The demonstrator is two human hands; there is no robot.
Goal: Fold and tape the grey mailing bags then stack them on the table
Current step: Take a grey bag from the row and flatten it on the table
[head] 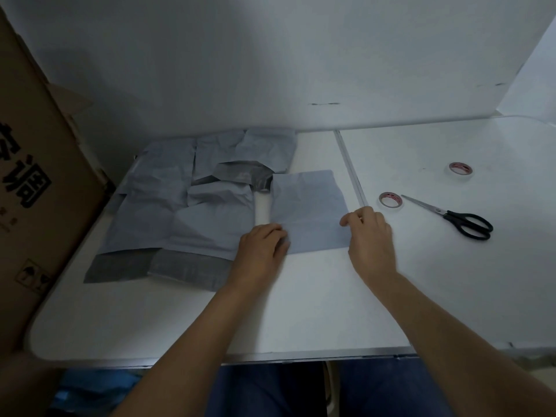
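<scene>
- Bags (180,206), the grey pile: crumpled poly mailers overlap across the table's (301,296) left half, near a cardboard box (36,176). Darker flap strips show along their near edges. Thin, limp film by the look of it, likely light and slick, prone to slide or spring open unless pressed flat.
- Bag (310,206) in work: a single smoother grey sheet lying flat just right of the pile, a faint crease crossing its near part. Best taken at the side edges or corners, where film lifts easily; a flat palm would probably hold a fold better than a pinch.
- Left hand (261,248): fingers curled over the bag's near-left edge, apparently pressing or pinching it; whether film is truly gripped cannot be told.
- Right hand (370,233): fingertips bent at the bag's right edge, touching it; a real hold is not clear.
- Scissors (454,218): black-handled, closed, well right of the bag.
- Tape rolls: one (390,200) just beyond the right hand, another (460,169) farther back. No taped bag or stack is visible yet.
</scene>
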